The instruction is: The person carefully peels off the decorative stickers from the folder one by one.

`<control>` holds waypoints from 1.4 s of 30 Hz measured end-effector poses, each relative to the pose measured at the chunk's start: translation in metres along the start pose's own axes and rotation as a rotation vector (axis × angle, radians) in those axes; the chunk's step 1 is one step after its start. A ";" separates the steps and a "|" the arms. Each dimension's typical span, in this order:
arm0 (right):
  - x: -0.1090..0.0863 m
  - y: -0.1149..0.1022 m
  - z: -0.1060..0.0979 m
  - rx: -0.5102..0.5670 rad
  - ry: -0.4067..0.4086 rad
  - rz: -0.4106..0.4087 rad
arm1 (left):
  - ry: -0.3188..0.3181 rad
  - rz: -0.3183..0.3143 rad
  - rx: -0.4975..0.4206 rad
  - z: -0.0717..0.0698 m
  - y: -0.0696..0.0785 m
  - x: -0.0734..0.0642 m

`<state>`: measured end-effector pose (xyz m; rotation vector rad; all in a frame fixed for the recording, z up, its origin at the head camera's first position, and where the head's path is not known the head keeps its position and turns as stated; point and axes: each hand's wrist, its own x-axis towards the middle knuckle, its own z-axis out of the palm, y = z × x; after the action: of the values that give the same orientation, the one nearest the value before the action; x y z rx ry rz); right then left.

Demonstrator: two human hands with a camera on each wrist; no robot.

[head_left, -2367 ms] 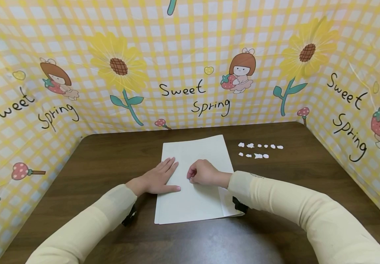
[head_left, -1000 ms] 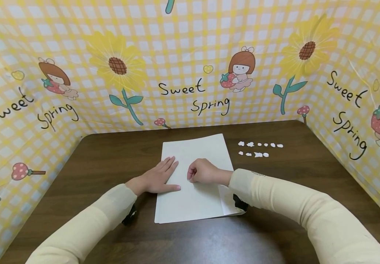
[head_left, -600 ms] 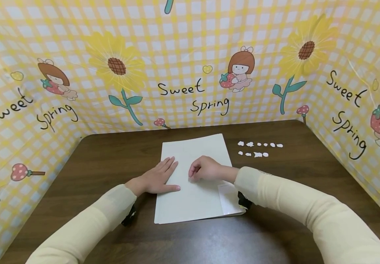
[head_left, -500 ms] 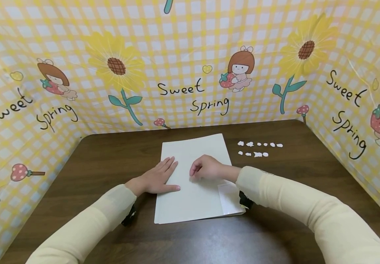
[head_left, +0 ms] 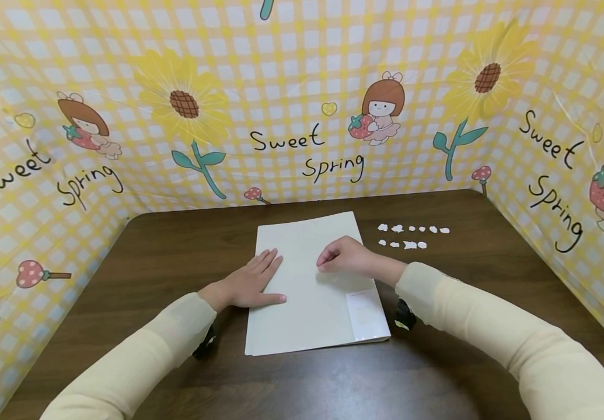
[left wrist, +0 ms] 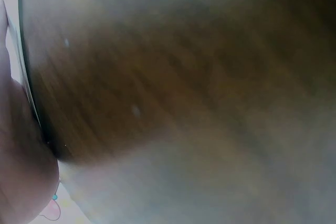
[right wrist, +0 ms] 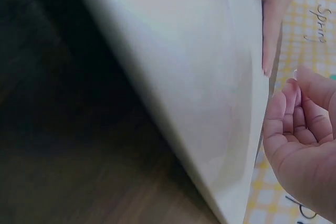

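Observation:
A large white paper booklet (head_left: pixel 302 318) with several layers at its edges lies on the brown table. My left hand (head_left: pixel 251 283) rests flat on its left side, fingers spread and thumb pointing right. Above the booklet's right half, my right hand (head_left: pixel 346 256) is curled, its thumb and index fingertips pinched together. The right wrist view shows a tiny whitish piece (right wrist: pixel 296 74) at those fingertips; its kind is too small to make out. A glossy white rectangle (head_left: pixel 366 315) with faint print lies on the booklet's lower right corner. Mostly the left hand's edge (left wrist: pixel 26 166) shows in the left wrist view.
Several small white cut-out pieces (head_left: pixel 411 245) lie in two rows on the table (head_left: pixel 449 291), right of the booklet. A yellow checked cloth (head_left: pixel 291 76) with printed flowers and lettering stands around the table's back and sides.
My right hand has moved up and to the right from the booklet's middle, uncovering more of the glossy rectangle. The left hand has stayed in place.

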<state>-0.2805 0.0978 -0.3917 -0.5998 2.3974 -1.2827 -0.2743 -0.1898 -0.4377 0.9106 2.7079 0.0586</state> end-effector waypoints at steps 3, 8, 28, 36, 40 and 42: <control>-0.003 0.005 -0.007 0.027 0.020 0.002 | 0.005 0.010 -0.002 0.000 0.000 -0.001; -0.011 0.010 -0.018 0.086 0.068 0.017 | 0.015 0.020 -0.008 -0.001 0.001 -0.002; -0.044 0.040 -0.061 0.118 0.190 0.037 | 0.011 0.024 0.003 -0.007 0.007 -0.005; -0.058 0.060 -0.081 0.118 0.253 0.065 | 0.012 0.016 -0.002 -0.002 0.002 -0.002; -0.064 0.068 -0.092 0.124 0.290 0.083 | 0.010 0.013 -0.005 -0.003 0.002 -0.002; -0.067 0.073 -0.098 0.126 0.302 0.089 | 0.013 0.016 -0.007 -0.004 0.004 -0.004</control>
<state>-0.2862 0.2371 -0.3950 -0.2747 2.5188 -1.5665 -0.2703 -0.1886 -0.4322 0.9335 2.7107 0.0768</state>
